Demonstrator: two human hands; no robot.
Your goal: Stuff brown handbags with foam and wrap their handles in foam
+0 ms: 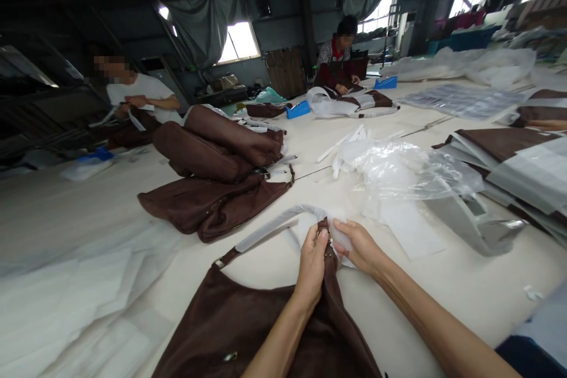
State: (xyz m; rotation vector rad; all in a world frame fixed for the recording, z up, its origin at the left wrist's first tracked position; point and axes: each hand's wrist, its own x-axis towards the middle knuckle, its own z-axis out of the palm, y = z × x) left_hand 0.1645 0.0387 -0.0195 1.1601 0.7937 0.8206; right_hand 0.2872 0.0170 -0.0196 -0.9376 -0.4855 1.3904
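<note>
A dark brown handbag [234, 313] lies on the table right in front of me, its body spreading toward the bottom edge. White wrapping [270, 227] covers most of its strap, which arches up from the left ring to the right side. My left hand [314, 266] is closed round the strap's right end, near the metal fitting. Just to the right, my right hand [357, 245] pinches a piece of thin white wrapping sheet [341, 230] against that same strap end. The fingertips of both hands nearly meet there.
Several brown bags [217, 189] are piled ahead on the left. Crumpled clear plastic [398, 165] and a grey tape dispenser [478, 224] lie to the right, beside stacked wrapped bags [522, 159]. White sheets [88, 301] cover the left. Two people work across the table, near blue tape dispensers [297, 110].
</note>
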